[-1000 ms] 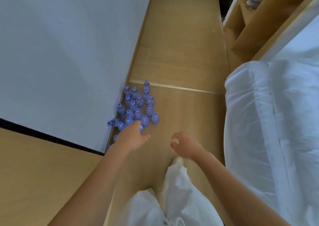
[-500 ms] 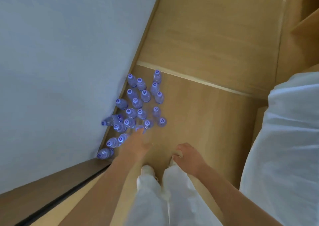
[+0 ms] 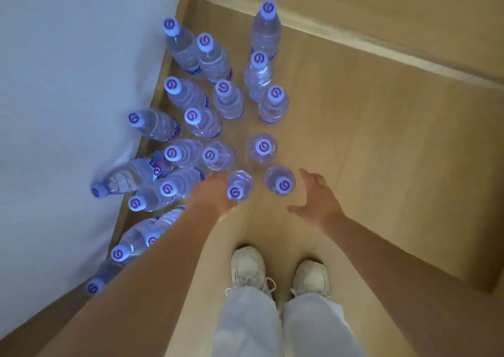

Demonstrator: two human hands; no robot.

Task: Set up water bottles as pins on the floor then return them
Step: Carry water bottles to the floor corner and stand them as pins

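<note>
Cluster of water bottles [image 3: 228, 103] upright on floor [image 3: 368, 138] by wall [image 3: 68, 70], L hand [image 3: 215, 193] at nearest bottle [image 3: 239, 185], grip unclear, R hand [image 3: 317, 200] spread, empty, beside front-right bottle [image 3: 279, 179].

Bottles [image 3: 228, 100] are standing packed cap to cap against the wall [image 3: 68, 84], leaving only narrow gaps between them. One bottle [image 3: 125, 178] is lying on its side by the wall, blocking that edge. The left hand [image 3: 215, 193] is touching the nearest bottle [image 3: 239, 184]. Open floor [image 3: 381, 138] is lying to the right, where the right hand [image 3: 316, 198] is hovering spread beside the front bottle [image 3: 279, 179].
</note>
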